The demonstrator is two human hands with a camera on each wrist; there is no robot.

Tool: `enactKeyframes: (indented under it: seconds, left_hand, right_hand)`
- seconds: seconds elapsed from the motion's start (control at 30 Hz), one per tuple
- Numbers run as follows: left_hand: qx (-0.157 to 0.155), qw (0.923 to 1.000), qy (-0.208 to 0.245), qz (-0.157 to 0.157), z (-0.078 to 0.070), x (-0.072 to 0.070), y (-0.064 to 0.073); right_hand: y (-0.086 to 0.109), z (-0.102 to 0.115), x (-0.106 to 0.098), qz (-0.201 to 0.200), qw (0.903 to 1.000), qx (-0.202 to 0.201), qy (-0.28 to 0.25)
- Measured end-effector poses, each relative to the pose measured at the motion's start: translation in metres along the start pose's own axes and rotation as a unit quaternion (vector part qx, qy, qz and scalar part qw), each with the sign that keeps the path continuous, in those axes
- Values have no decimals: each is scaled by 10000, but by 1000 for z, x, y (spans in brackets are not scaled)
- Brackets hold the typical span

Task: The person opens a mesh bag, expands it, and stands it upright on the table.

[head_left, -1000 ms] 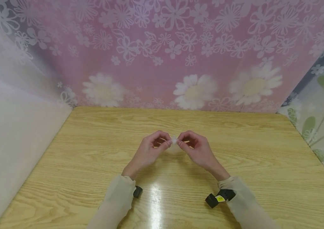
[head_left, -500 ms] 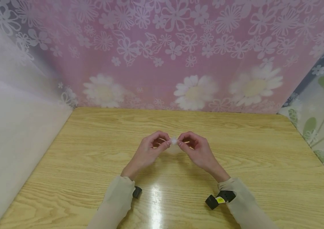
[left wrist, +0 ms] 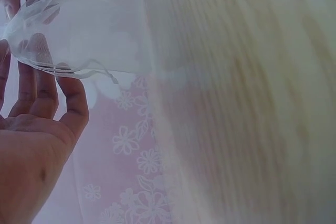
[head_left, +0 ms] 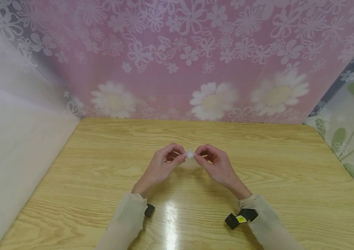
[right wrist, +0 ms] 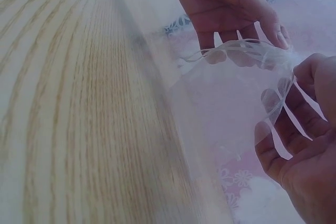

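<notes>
A sheer white drawstring bag (head_left: 190, 154) hangs between the two hands, over the middle of the table. Thumb and fingertips of my left hand (head_left: 162, 163) pinch one side of its gathered mouth. My right hand (head_left: 216, 164) pinches the opposite side the same way. In the left wrist view the see-through bag (left wrist: 105, 30) spreads below the gathered neck, with thin white cords (left wrist: 100, 71) trailing along one side. Through the mesh of the bag (right wrist: 215, 103), several fingers show in the right wrist view. No contents show inside.
The wood-grain table (head_left: 101, 194) spreads beneath both forearms. A pink flowered curtain (head_left: 170, 80) closes off the back, with pale sheets (head_left: 17, 121) at the left and leaf-patterned cloth (head_left: 352, 132) at the right. Black wrist devices (head_left: 233, 221) sit near the sleeves.
The fingertips have drawn slightly apart, and more of the white bag's neck shows between them. Both hands keep their pinch and stay in nearly the same place.
</notes>
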State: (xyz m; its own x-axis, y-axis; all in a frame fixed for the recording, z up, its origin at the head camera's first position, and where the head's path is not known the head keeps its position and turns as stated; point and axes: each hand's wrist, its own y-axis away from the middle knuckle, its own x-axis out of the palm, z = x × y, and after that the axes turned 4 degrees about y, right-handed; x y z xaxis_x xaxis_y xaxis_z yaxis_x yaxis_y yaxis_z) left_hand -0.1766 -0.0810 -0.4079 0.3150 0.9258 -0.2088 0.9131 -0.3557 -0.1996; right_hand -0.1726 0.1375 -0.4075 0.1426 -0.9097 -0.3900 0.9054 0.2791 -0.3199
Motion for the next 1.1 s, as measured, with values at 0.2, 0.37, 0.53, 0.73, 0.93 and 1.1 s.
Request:
enactKeyframes:
  seconds: [0.2,0.37,0.53,0.73,0.93,1.1]
  left_hand:
    - [-81,9999,125,63,0,0,1]
    - [-68,9998,125,100,0,0,1]
    - [-3,9999,60,116,1,-1,2]
    - [41,9999,-28,151,1,-2,2]
    - [41,9998,-37,172,2,-3,3]
    - [-16,9999,-10,154,2,-4,3]
  right_hand:
    - [1,-1,0,5,10000,-39,11]
    - [2,-2,0,19,10000,-49,13]
    - [2,-3,0,41,10000,-52,26]
    - [2,-4,0,85,9999,-82,96]
    - [3,-4,0,120,9999,-76,51]
    - [4,-3,-1,115,9999,-58,69]
